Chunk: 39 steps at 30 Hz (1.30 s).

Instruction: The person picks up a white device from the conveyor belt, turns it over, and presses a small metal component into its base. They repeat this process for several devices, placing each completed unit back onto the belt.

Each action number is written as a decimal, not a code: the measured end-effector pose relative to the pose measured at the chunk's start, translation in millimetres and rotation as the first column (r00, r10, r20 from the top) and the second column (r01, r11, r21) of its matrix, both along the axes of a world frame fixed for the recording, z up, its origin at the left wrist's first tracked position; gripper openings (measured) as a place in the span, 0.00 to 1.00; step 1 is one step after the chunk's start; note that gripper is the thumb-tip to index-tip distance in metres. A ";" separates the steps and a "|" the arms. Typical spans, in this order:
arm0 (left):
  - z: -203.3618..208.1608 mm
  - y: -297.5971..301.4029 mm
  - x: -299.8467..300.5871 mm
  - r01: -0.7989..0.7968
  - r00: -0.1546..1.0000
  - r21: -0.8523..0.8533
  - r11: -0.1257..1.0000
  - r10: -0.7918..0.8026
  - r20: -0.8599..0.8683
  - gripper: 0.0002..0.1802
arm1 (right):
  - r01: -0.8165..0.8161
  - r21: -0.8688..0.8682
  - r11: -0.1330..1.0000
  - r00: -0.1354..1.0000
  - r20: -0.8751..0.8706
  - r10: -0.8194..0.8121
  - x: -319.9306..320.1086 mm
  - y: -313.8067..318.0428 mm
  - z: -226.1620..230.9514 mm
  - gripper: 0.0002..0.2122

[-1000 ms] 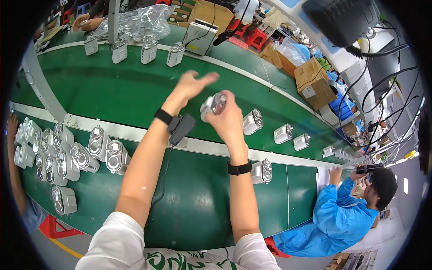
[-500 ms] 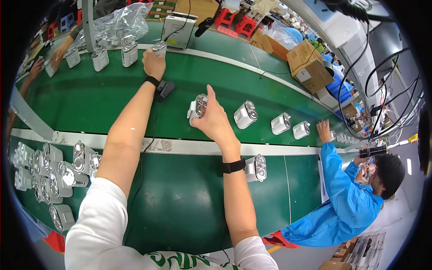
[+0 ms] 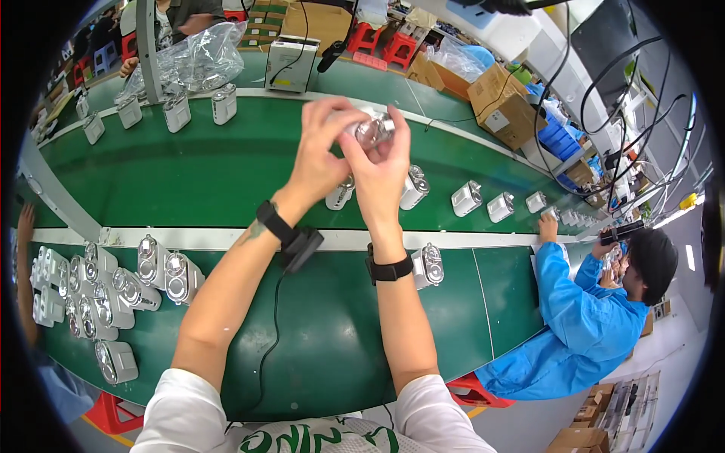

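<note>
Both my hands are raised over the green conveyor belt [image 3: 226,166], around one small white device with a clear twin-round top [image 3: 372,131]. My left hand [image 3: 321,147] grips its left side, the fingers blurred by motion. My right hand [image 3: 377,170] holds it from below and the right, with thumb and fingers around the clear top. Much of the body is hidden behind my fingers. Just below my hands, a similar white device [image 3: 340,195] stands on the belt, partly covered. Another white device [image 3: 414,189] stands right of my right wrist.
Similar devices line the far rail [image 3: 224,104] and the belt to the right. A cluster of them [image 3: 106,302] fills the near table's left; one [image 3: 428,266] stands by my right wrist. A co-worker in blue [image 3: 578,317] sits at right. A black cable [image 3: 272,347] hangs from my left wrist.
My left hand has come from the far rail toward the right, bringing a device to my right hand. My right hand has risen off the belt device and now holds this one too.
</note>
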<state>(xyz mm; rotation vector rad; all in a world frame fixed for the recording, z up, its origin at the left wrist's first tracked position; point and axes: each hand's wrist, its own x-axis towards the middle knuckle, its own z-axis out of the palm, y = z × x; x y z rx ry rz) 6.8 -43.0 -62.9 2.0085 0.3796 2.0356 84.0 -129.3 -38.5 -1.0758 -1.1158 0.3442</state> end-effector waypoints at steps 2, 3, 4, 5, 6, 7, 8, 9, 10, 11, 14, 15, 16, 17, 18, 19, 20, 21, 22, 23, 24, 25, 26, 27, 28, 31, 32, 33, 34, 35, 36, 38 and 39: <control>7.2 -17.0 -10.5 0.093 0.989 -0.034 0.995 -0.096 -0.112 0.33 | -0.098 -0.022 0.995 0.990 -0.105 0.095 -2.8 -9.2 8.5 0.37; 9.0 -21.8 -18.9 0.085 0.990 -0.030 0.996 -0.088 -0.108 0.33 | -0.079 -0.015 0.997 0.996 -0.029 0.079 -3.8 -12.5 11.2 0.35; 9.7 -25.0 -27.9 0.393 0.917 -0.222 0.892 -0.400 0.017 0.33 | -0.060 -0.008 0.998 0.997 0.047 0.061 -4.2 -15.0 13.2 0.34; 10.3 -26.9 -36.5 0.662 0.743 -0.353 0.661 -0.640 0.195 0.34 | -0.042 0.001 0.999 0.992 0.123 0.042 -4.6 -16.8 14.5 0.33; 11.9 -27.9 -43.4 0.851 0.495 -0.404 0.337 -0.773 0.397 0.36 | -0.049 0.002 0.999 0.990 0.129 0.049 -4.2 -17.9 13.9 0.33; 18.9 -29.1 -50.0 0.852 0.496 -0.397 0.342 -0.771 0.399 0.36 | -0.048 0.029 0.998 0.986 0.162 0.043 -2.3 -17.5 12.3 0.31; 26.9 -29.9 -56.8 0.868 0.436 -0.448 0.214 -0.759 0.484 0.36 | -0.048 0.054 0.997 0.980 0.195 0.036 -0.9 -16.7 10.4 0.29; 34.8 -31.8 -63.3 0.871 0.382 -0.484 0.078 -0.729 0.569 0.36 | -0.050 0.076 0.996 0.974 0.225 0.032 -2.8 -16.2 10.0 0.28; 39.5 -32.5 -67.2 0.863 0.330 -0.502 -0.062 -0.684 0.651 0.38 | -0.057 0.072 0.996 0.972 0.232 0.039 -5.3 -15.3 8.7 0.28; 41.5 -32.5 -68.4 0.866 0.329 -0.496 -0.059 -0.679 0.656 0.38 | -0.092 0.121 0.988 0.961 0.270 0.057 -8.1 -14.3 7.1 0.26; 43.0 -28.8 -71.5 0.720 0.567 -0.686 0.107 -0.661 0.492 0.39 | -0.174 0.208 0.963 0.933 0.347 0.094 -21.9 -9.2 3.5 0.22; 41.0 -26.1 -72.1 0.722 0.567 -0.683 0.106 -0.656 0.498 0.39 | -0.192 0.204 0.960 0.928 0.355 0.110 -25.9 -7.4 2.2 0.20; 38.7 -22.9 -72.7 0.732 0.585 -0.666 0.142 -0.632 0.509 0.40 | -0.209 0.201 0.957 0.923 0.363 0.125 -30.0 -5.7 1.4 0.19; 37.4 -21.2 -73.0 0.740 0.601 -0.649 0.177 -0.607 0.520 0.42 | -0.226 0.197 0.954 0.918 0.370 0.141 -32.8 -4.7 0.7 0.18; 36.6 -20.5 -73.7 0.746 0.616 -0.632 0.212 -0.581 0.532 0.43 | -0.230 0.190 0.954 0.916 0.372 0.147 -34.8 -3.8 0.1 0.18; 35.6 -20.3 -74.9 0.747 0.617 -0.631 0.212 -0.575 0.537 0.43 | -0.233 0.188 0.954 0.918 0.367 0.152 -36.3 -3.2 -0.2 0.16; 34.7 -20.4 -76.5 0.727 0.639 -0.647 0.231 -0.572 0.514 0.41 | -0.235 0.186 0.954 0.919 0.361 0.156 -37.3 -2.9 -0.3 0.15; 34.9 -21.1 -78.9 0.706 0.661 -0.663 0.250 -0.569 0.489 0.38 | -0.238 0.184 0.954 0.921 0.354 0.161 -38.1 -2.5 -0.7 0.14; 36.0 -21.5 -80.3 0.686 0.679 -0.677 0.266 -0.569 0.464 0.35 | -0.239 0.181 0.954 0.920 0.356 0.163 -37.1 -2.5 0.0 0.14; 36.3 -21.2 -81.3 0.687 0.678 -0.676 0.265 -0.568 0.467 0.35 | -0.317 0.204 0.926 0.902 0.367 0.228 -35.4 -2.9 1.1 0.13; 36.6 -20.9 -82.1 0.678 0.701 -0.663 0.318 -0.551 0.452 0.37 | -0.393 0.226 0.892 0.878 0.379 0.291 -34.3 -3.5 2.5 0.13; 36.8 -20.8 -82.4 0.665 0.723 -0.648 0.370 -0.534 0.438 0.39 | -0.465 0.247 0.850 0.850 0.393 0.351 -33.8 -4.0 3.2 0.13; 36.6 -20.7 -82.2 0.651 0.745 -0.632 0.421 -0.516 0.423 0.40 | -0.464 0.245 0.851 0.850 0.393 0.351 -34.5 -5.3 4.0 0.13; 36.2 -21.0 -81.4 0.652 0.744 -0.631 0.420 -0.516 0.425 0.40 | -0.477 0.283 0.832 0.877 0.225 0.425 -37.7 -8.5 7.1 0.13; 35.1 -21.4 -78.9 0.597 0.798 -0.580 0.554 -0.482 0.362 0.41 | -0.480 0.323 0.816 0.870 0.053 0.491 -41.2 -12.4 10.9 0.14; 30.6 -22.5 -75.4 0.442 0.896 -0.442 0.781 -0.368 0.246 0.44 | -0.450 0.299 0.841 0.854 -0.130 0.503 -51.9 -20.7 19.1 0.17; 31.9 -24.7 -76.1 0.349 0.937 -0.377 0.858 -0.305 0.173 0.45 | -0.418 0.235 0.878 0.881 -0.131 0.455 -54.7 -23.7 22.3 0.19; 33.4 -27.0 -77.0 0.252 0.967 -0.301 0.920 -0.230 0.105 0.46 | -0.383 0.169 0.908 0.905 -0.128 0.405 -55.8 -25.8 23.1 0.21; 34.7 -28.3 -77.4 0.154 0.988 -0.216 0.964 -0.148 0.044 0.47 | -0.383 0.168 0.908 0.905 -0.128 0.405 -54.9 -27.1 22.2 0.21; 35.6 -28.9 -77.2 0.154 0.988 -0.217 0.964 -0.147 0.045 0.47 | -0.376 0.151 0.914 0.916 -0.088 0.392 -52.8 -28.4 21.5 0.22; 36.3 -29.3 -76.7 0.142 0.990 -0.198 0.970 -0.134 0.051 0.47 | -0.370 0.134 0.920 0.924 -0.047 0.378 -50.6 -29.7 20.9 0.23; 38.0 -29.3 -77.1 0.117 0.992 -0.161 0.980 -0.108 0.063 0.47 | -0.362 0.116 0.925 0.931 -0.005 0.365 -49.8 -33.5 21.8 0.24; 38.8 -29.1 -78.1 0.117 0.992 -0.161 0.980 -0.108 0.063 0.47 | -0.351 0.083 0.933 0.936 0.001 0.352 -50.2 -36.7 22.8 0.25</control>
